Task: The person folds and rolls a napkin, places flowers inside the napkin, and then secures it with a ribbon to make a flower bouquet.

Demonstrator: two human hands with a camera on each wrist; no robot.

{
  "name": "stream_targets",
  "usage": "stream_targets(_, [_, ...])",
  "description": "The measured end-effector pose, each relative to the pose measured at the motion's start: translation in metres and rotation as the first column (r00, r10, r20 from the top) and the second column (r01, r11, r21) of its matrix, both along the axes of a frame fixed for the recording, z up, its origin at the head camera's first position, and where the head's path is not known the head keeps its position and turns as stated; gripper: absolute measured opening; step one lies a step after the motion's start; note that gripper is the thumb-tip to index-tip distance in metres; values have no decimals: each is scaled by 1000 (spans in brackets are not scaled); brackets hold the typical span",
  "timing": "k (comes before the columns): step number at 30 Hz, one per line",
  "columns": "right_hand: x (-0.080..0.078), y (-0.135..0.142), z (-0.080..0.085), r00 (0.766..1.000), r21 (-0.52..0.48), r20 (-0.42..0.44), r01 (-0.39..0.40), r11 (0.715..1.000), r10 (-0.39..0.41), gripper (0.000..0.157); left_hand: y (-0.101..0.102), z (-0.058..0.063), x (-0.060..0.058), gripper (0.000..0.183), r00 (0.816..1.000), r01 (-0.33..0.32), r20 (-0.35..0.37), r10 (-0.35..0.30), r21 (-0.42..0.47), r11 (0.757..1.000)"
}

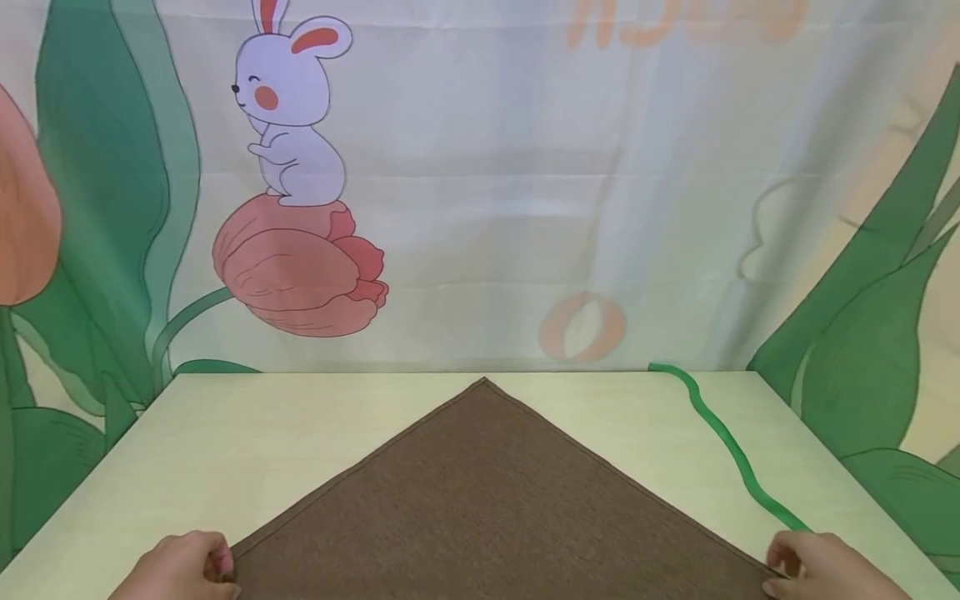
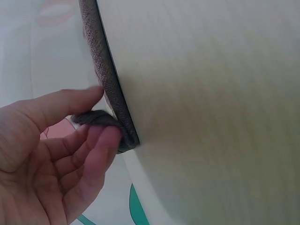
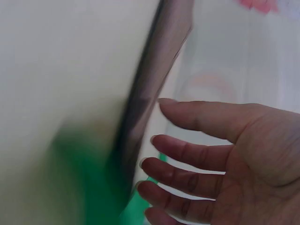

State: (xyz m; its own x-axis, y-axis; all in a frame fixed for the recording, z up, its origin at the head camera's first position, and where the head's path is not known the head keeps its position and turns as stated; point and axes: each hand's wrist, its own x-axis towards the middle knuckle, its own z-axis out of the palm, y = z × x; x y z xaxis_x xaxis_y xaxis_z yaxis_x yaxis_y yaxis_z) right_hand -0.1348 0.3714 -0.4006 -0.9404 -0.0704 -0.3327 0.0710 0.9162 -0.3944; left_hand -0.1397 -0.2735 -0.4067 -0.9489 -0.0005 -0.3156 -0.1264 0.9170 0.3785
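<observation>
A brown cloth (image 1: 495, 492) with stitched edges lies on the table, one corner pointing to the far edge. My left hand (image 1: 180, 568) is at its left corner. In the left wrist view, the dark turned-up cloth corner (image 2: 101, 118) is between the thumb and curled fingers of the left hand (image 2: 51, 154). At the cloth's right corner is my right hand (image 1: 828, 568). Its fingers are spread and loosely bent beside the cloth edge (image 3: 150, 89) in the right wrist view, the thumb tip close to it. The cloth's near part falls outside the head view.
A wavy green ribbon (image 1: 731, 446) runs along the right side of the pale table (image 1: 247, 433), from the back edge to my right hand. Behind the table hangs a printed backdrop (image 1: 480, 192) with a rabbit, tulips and leaves.
</observation>
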Motion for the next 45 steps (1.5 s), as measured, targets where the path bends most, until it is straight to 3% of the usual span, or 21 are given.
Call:
stream_targets(3, [-1, -29, 16, 986, -66, -80, -150, 986, 145, 17, 2, 2, 1, 24, 1000, -14, 28, 13, 35, 999])
stream_targets(5, [-3, -51, 25, 958, -128, -130, -273, 954, 256, 15, 3, 3, 1, 25, 999, -13, 39, 11, 50, 999])
stream_targets(7, [-5, -77, 30, 936, -187, -157, -342, 921, 315, 13, 3, 4, 0, 19, 999, 1, 40, -4, 57, 998])
stream_targets(11, [-11, -123, 34, 857, -203, -259, -498, 843, 445, 10, -1, 5, -3, 6, 998, 55, 10, -56, 82, 995])
stream_targets(17, [-18, -199, 40, 761, -181, -328, -632, 754, 559, 10, -4, 4, -3, 10, 999, 32, -1, -32, 75, 997])
stream_targets(22, [-19, -268, 31, 660, -218, -392, -744, 632, 641, 12, -4, 5, -2, 17, 999, 27, -47, -26, 30, 999])
stream_targets(25, [-18, -306, 23, 626, -256, -402, -778, 574, 669, 13, -8, 4, -5, 22, 999, 18, -41, -17, 9, 1000])
stream_targets(27, [-18, -328, 19, 629, -304, -386, -777, 551, 674, 14, -11, 3, -8, 29, 1000, 3, -21, -3, 2, 1000])
stream_targets(31, [-18, -369, 14, 669, -431, -349, -736, 522, 656, 16, -18, 3, -10, 42, 1000, -16, 17, 16, 12, 1000])
stream_targets(34, [-18, -398, 10, 706, -499, -320, -693, 520, 632, 17, -19, 5, -9, 46, 999, -23, 40, 22, 35, 999])
stream_targets(39, [-16, -438, 5, 771, -544, -275, -618, 568, 575, 17, -17, 8, -10, 49, 998, -30, 59, 26, 58, 998])
stream_targets(41, [-15, -451, 4, 784, -530, -272, -606, 593, 558, 18, -16, 9, -11, 50, 997, -41, 75, 36, 69, 997])
stream_targets(45, [-15, -470, 1, 789, -463, -299, -612, 641, 537, 17, -17, 10, -12, 50, 993, -65, 100, 57, 83, 994])
